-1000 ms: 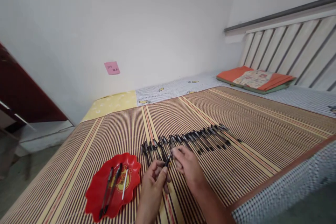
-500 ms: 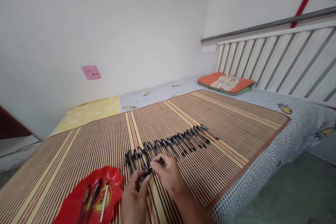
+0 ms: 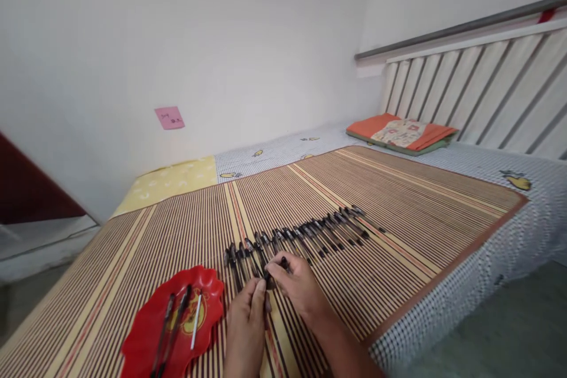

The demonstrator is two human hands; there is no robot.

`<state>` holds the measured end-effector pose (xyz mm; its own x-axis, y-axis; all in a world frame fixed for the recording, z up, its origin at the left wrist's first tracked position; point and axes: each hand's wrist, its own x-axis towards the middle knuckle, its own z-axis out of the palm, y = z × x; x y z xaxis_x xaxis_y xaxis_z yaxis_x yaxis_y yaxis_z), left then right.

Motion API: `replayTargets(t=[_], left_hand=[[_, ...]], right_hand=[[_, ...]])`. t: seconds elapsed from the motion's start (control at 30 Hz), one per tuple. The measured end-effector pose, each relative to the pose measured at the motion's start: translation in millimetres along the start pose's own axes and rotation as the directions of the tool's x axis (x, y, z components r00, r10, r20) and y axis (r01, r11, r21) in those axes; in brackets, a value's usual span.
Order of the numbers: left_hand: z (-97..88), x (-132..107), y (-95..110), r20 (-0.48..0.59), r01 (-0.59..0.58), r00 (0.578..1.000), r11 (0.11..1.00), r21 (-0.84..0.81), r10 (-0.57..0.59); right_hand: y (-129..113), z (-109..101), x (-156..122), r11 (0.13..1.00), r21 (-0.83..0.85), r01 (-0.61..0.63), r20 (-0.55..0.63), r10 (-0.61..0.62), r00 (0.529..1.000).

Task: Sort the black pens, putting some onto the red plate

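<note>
My left hand (image 3: 247, 316) is closed on a dark pen (image 3: 269, 284), whose far part is mostly covered by the fingers. Right up against it, my right hand (image 3: 299, 286) pinches the same pen, and a black pen end (image 3: 284, 261) pokes up between its fingers. Just beyond the hands, a slanting row of black pens (image 3: 305, 230) lies side by side on the striped mat (image 3: 186, 230). To the left of my left hand, a red scalloped tray (image 3: 148, 319) holds two dark pens (image 3: 177, 322) and a thin white stick (image 3: 196, 320).
The mat covers a bed with a checked sheet (image 3: 469, 160). A folded orange and green cloth (image 3: 401, 132) lies at the far right, by a white slatted headboard (image 3: 478, 85). A pink note (image 3: 169, 118) is stuck to the wall (image 3: 266, 59).
My view has turned a little left, so the scene sits further right. Both hands remain together at the pen, with the fingers slightly closer; the pens in the row and tray look unmoved.
</note>
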<state>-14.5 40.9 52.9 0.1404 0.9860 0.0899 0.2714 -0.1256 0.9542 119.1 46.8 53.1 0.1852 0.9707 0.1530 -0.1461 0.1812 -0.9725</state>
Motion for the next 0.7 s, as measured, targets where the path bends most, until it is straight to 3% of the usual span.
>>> replayTargets(t=[0.2, 0.4, 0.47, 0.6, 0.7], left_hand=[[3.6, 0.8, 1.6, -0.051, -0.011, 0.999, 1.0, -0.002, 0.011], [2.7, -1.1, 7.3, 0.176, 0.141, 0.979, 0.96, -0.243, -0.099], [3.6, -0.9, 9.3, 0.183, 0.181, 0.974, 0.943, -0.279, -0.133], [6.5, 0.0, 7.4, 0.081, 0.142, 0.989, 0.942, -0.304, -0.123], [5.9, -1.6, 3.6, 0.213, 0.256, 0.959, 0.886, -0.387, -0.185]], right_hand=[[9.5, -4.7, 3.6, 0.997, -0.073, 0.019, -0.08, -0.025, 0.996], [13.8, -7.7, 2.4, 0.998, 0.035, -0.052, 0.013, 0.051, 0.999], [14.8, -6.7, 2.7, 0.994, 0.081, -0.078, 0.034, 0.076, 0.997], [16.2, -4.1, 3.9, 0.999, 0.02, -0.043, -0.024, 0.044, 0.999], [16.3, -3.0, 3.4, 0.997, 0.053, -0.061, -0.014, 0.062, 0.998]])
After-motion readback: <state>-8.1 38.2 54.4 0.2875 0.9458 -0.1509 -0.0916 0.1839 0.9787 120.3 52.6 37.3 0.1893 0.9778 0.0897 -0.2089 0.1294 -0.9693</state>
